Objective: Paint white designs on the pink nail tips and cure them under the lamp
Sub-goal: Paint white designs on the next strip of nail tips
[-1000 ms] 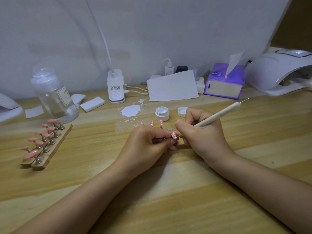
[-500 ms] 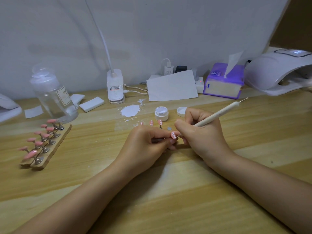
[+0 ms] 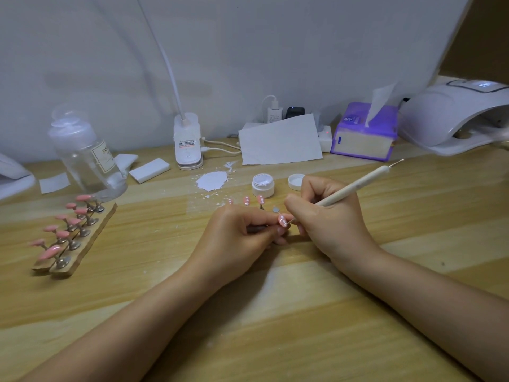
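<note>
My left hand (image 3: 239,235) pinches the metal stem of a pink nail tip (image 3: 282,220) that carries white dots. My right hand (image 3: 327,216) grips a cream dotting pen (image 3: 355,186), and its fine point touches that tip. Just behind my hands stand three more pink tips with white dots (image 3: 246,201). An open white gel pot (image 3: 263,184) and its lid (image 3: 296,181) sit behind them. A wooden holder (image 3: 80,244) with several plain pink tips lies at the left. The white curing lamp (image 3: 451,117) stands at the far right.
A clear bottle (image 3: 85,155), white pads (image 3: 150,170) and a desk-lamp base (image 3: 188,142) line the back of the wooden table (image 3: 275,312). Spilled white paint (image 3: 212,181), a sheet of paper (image 3: 279,140) and a purple tissue pack (image 3: 363,132) lie behind the pot.
Both hands stay in place; the pen point has shifted very slightly on the held tip.
</note>
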Action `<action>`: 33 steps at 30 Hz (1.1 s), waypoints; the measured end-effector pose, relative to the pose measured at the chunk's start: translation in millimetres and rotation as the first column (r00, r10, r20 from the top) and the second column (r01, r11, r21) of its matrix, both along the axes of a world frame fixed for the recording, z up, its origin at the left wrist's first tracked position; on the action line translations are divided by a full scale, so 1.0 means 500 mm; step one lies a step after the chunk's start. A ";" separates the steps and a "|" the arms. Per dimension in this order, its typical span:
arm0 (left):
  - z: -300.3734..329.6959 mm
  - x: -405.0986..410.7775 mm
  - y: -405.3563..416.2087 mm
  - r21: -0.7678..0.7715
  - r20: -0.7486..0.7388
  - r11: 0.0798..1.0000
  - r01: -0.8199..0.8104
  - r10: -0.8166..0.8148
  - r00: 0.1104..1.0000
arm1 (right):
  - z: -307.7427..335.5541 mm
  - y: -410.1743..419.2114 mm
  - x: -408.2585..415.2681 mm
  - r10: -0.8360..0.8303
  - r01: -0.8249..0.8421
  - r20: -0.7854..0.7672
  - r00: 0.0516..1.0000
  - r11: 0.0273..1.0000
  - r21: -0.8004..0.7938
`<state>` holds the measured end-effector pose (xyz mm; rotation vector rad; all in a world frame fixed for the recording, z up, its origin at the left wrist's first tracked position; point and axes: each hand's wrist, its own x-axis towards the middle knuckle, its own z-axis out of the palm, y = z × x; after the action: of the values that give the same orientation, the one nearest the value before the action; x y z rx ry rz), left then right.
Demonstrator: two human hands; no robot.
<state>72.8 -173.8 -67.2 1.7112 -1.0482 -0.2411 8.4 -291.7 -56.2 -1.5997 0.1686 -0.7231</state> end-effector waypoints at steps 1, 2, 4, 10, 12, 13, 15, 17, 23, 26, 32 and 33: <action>0.000 0.000 0.000 0.000 0.001 1.000 -0.002 0.002 1.000 | 0.000 0.000 0.000 0.001 -0.001 -0.001 1.000 1.000 -0.003; 0.000 0.000 0.000 0.002 0.007 1.000 -0.004 0.004 1.000 | 0.001 0.001 -0.001 0.007 -0.007 -0.004 1.000 1.000 -0.007; 0.000 0.001 0.001 0.005 0.017 1.000 -0.005 0.005 1.000 | 0.002 0.003 -0.003 0.026 -0.026 -0.003 1.000 1.000 0.009; 0.000 0.000 0.001 0.006 0.014 1.000 -0.005 0.005 1.000 | 0.001 0.002 -0.003 0.029 -0.029 0.003 1.000 0.999 0.033; 0.000 0.000 0.002 0.003 0.012 1.000 -0.010 0.010 1.000 | 0.001 0.003 -0.004 0.040 -0.040 0.007 0.999 0.998 0.044; 0.000 0.000 0.002 0.005 0.011 1.000 -0.013 0.013 1.000 | 0.001 0.003 -0.004 0.044 -0.045 0.010 0.999 0.998 0.050; -0.001 0.000 0.002 0.010 0.010 1.000 -0.015 0.015 1.000 | 0.001 0.003 -0.003 0.043 -0.043 0.012 0.999 0.998 0.054; 0.000 0.000 0.001 0.010 0.019 1.000 -0.018 0.018 1.000 | -0.001 0.002 -0.002 0.030 -0.031 0.014 0.999 0.998 0.051; -0.001 -0.003 0.001 -0.003 0.000 1.000 -0.023 0.023 1.000 | -0.003 0.000 0.002 0.001 -0.002 0.028 1.000 1.000 0.025; 0.000 -0.005 0.001 0.011 0.016 0.999 -0.034 0.034 0.999 | -0.004 -0.004 0.001 -0.095 0.093 0.076 0.993 0.995 0.019; 0.009 -0.017 0.005 -0.075 0.152 0.996 -0.043 0.054 0.987 | 0.002 -0.022 0.003 -0.193 0.164 0.146 0.970 0.968 0.190; 0.012 -0.021 0.006 -0.119 0.202 0.992 -0.038 0.061 0.978 | 0.002 -0.026 0.004 -0.208 0.175 0.137 0.968 0.959 0.222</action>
<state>62.5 -170.5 -61.3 1.6813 -1.1448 0.0286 10.4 -304.6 -55.1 -1.3306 0.2767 -0.9494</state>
